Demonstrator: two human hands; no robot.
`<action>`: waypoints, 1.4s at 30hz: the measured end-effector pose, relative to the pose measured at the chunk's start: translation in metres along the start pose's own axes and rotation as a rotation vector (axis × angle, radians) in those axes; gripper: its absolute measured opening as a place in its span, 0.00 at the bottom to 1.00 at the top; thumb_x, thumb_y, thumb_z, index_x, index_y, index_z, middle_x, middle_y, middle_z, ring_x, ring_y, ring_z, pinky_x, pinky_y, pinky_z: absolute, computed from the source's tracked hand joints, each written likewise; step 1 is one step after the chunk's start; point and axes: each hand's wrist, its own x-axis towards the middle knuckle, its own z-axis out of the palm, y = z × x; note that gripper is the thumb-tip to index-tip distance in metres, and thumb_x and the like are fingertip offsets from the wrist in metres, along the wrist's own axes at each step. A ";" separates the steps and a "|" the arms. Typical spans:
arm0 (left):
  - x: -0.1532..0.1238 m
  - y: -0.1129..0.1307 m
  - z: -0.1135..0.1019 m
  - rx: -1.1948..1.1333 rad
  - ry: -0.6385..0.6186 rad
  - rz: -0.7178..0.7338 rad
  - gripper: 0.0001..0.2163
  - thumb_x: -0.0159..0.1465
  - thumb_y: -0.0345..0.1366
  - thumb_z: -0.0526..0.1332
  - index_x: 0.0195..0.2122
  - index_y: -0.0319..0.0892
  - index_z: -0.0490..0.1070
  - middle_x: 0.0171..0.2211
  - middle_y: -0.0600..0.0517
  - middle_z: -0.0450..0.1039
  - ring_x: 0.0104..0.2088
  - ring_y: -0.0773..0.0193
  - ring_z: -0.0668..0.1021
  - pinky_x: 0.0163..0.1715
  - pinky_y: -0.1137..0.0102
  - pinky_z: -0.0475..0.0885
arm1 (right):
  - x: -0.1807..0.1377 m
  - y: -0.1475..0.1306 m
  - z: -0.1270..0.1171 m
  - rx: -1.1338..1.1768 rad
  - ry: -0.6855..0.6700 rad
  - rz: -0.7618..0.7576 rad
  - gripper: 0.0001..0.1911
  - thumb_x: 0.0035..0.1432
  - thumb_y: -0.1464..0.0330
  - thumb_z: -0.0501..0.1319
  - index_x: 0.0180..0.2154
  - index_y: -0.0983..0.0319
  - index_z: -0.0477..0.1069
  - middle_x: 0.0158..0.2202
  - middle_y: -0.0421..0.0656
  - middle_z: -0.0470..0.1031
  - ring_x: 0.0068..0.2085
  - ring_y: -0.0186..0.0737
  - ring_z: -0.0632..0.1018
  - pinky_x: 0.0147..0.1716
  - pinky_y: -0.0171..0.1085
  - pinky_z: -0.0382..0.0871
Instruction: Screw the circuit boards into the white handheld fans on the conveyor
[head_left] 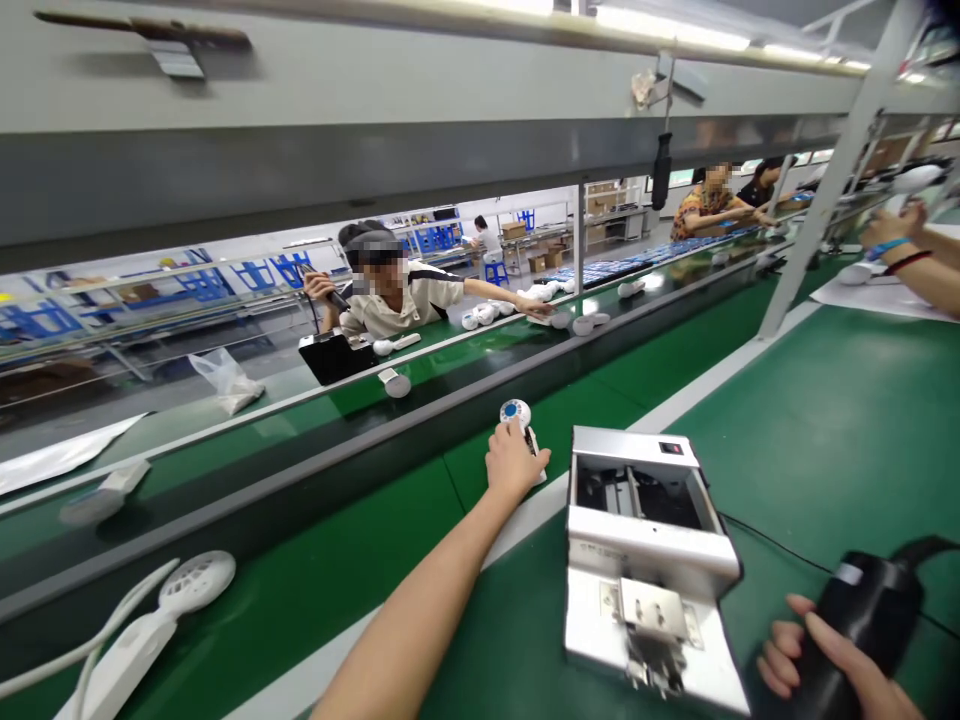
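My left hand (511, 462) stretches out over the green belt, its fingers closed around a small white handheld fan (515, 411) with a blue centre. The fan's handle is partly hidden under the fingers. At the lower right, my right hand (825, 650) is wrapped around a black electric screwdriver (866, 610) with a cable at its upper end. The screwdriver's tip is out of view. Between both hands stands a silver-white screw feeder (652, 545) with an open top and a metal block on its front.
Another white fan (196, 582) with a white cable lies at the lower left. Beyond a grey rail (337, 460), more fan parts (394, 383) rest on the conveyor. A co-worker (397, 285) reaches across opposite. A slanted white post (840, 170) and hanging screwdriver (661, 172) stand out.
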 end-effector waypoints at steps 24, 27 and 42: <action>-0.267 -0.073 -0.086 -0.185 -0.312 0.342 0.24 0.66 0.46 0.59 0.63 0.52 0.61 0.55 0.46 0.68 0.53 0.50 0.72 0.52 0.57 0.70 | -0.152 -0.045 0.106 -0.490 -0.289 -0.712 0.18 0.59 0.68 0.66 0.48 0.56 0.63 0.27 0.37 0.72 0.27 0.40 0.73 0.33 0.43 0.69; -0.273 -0.043 -0.066 -0.055 -0.464 0.515 0.27 0.66 0.40 0.61 0.66 0.51 0.56 0.55 0.47 0.69 0.53 0.50 0.71 0.52 0.57 0.68 | -0.154 -0.057 0.125 -0.535 -0.346 -0.759 0.17 0.58 0.67 0.67 0.47 0.55 0.64 0.27 0.36 0.72 0.27 0.40 0.73 0.33 0.44 0.69; -0.271 0.001 -0.033 -0.095 -0.430 0.518 0.22 0.60 0.33 0.69 0.54 0.44 0.65 0.47 0.48 0.68 0.45 0.52 0.68 0.46 0.57 0.69 | -0.127 -0.051 0.183 -0.406 -0.475 -1.065 0.09 0.57 0.70 0.64 0.39 0.57 0.67 0.23 0.34 0.72 0.21 0.38 0.74 0.29 0.44 0.73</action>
